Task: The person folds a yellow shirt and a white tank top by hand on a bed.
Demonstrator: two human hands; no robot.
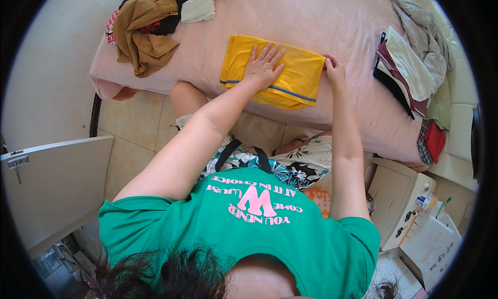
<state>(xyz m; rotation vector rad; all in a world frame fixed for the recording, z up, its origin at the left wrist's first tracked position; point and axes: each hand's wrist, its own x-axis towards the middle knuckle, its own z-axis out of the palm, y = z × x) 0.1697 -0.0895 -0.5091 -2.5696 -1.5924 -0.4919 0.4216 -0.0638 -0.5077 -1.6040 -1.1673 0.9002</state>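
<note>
A folded yellow garment [295, 67] with a dark blue stripe lies near the front edge of the bed, on a pink sheet [299, 11]. My left hand [262, 67] rests flat on its top, fingers spread. At the garment's upper right corner, my right hand [334, 68] pinches the fabric between thumb and fingers. The lower layers stick out a little past the striped hem on the side towards me.
Brown trousers [146, 23] lie crumpled with dark clothes at the bed's left end, beside a white cloth [202, 5]. A stack of folded clothes [408, 65] sits at right. A cabinet [397, 201] stands lower right. The door [58, 186] is at left.
</note>
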